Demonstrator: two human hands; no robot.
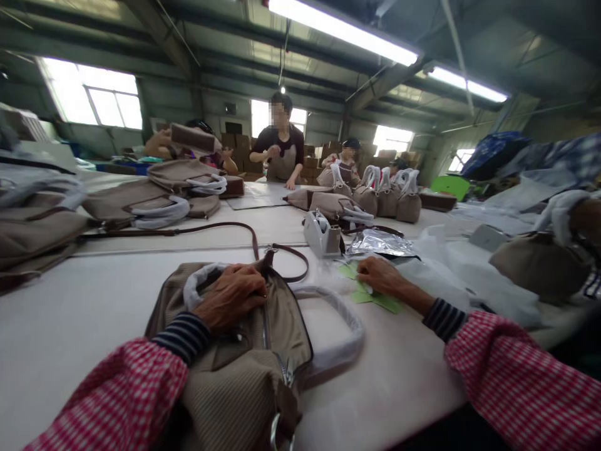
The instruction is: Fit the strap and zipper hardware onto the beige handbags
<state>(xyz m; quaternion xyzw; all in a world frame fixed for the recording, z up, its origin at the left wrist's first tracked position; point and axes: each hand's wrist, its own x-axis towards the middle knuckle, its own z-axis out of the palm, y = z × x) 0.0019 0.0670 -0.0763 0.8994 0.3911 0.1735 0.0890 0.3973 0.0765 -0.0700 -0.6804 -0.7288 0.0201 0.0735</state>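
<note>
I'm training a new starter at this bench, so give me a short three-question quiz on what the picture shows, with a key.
1. True or false: the left hand rests on the bag.
2. The right hand is closest to which of these?
A. a long brown strap
B. green slips
C. cardboard boxes
3. Fill the gap: the wrapping on the bag's handles is ____ in colour.

Key: 1. True. 2. B. 3. White.
</note>
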